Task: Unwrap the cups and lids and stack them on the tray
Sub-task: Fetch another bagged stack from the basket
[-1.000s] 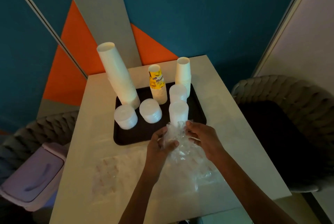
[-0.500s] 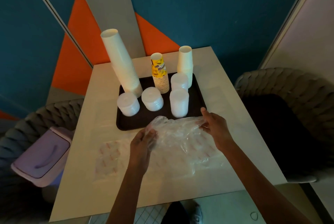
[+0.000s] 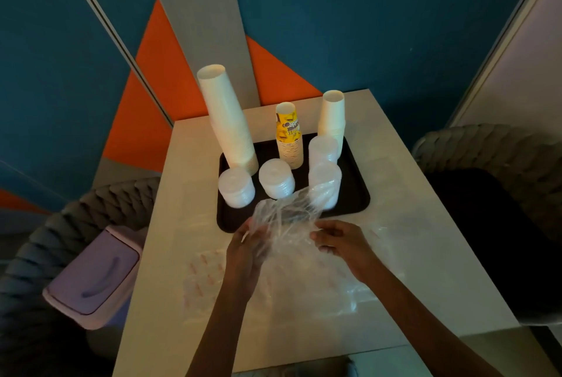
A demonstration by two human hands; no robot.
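A black tray (image 3: 355, 194) sits on the white table (image 3: 188, 164). On it stand a tall leaning stack of white cups (image 3: 226, 120), a yellow printed cup stack (image 3: 289, 136), a shorter white cup stack (image 3: 332, 116) and several stacks of clear lids (image 3: 236, 188), (image 3: 276, 179), (image 3: 324, 148), (image 3: 324, 182). In front of the tray, my left hand (image 3: 248, 247) and my right hand (image 3: 340, 240) both grip a crumpled clear plastic wrapper (image 3: 287, 214) that rises over the tray's front edge.
More flat plastic wrap (image 3: 328, 291) and a wrapper with red print (image 3: 200, 282) lie on the table near me. A lilac bin (image 3: 91, 276) stands left of the table. Woven chairs (image 3: 486, 151) sit at both sides. A wall is behind.
The wrapper was pulled off the front lid stack and spread wide, then my hands came back together, bunching it in front of the tray.
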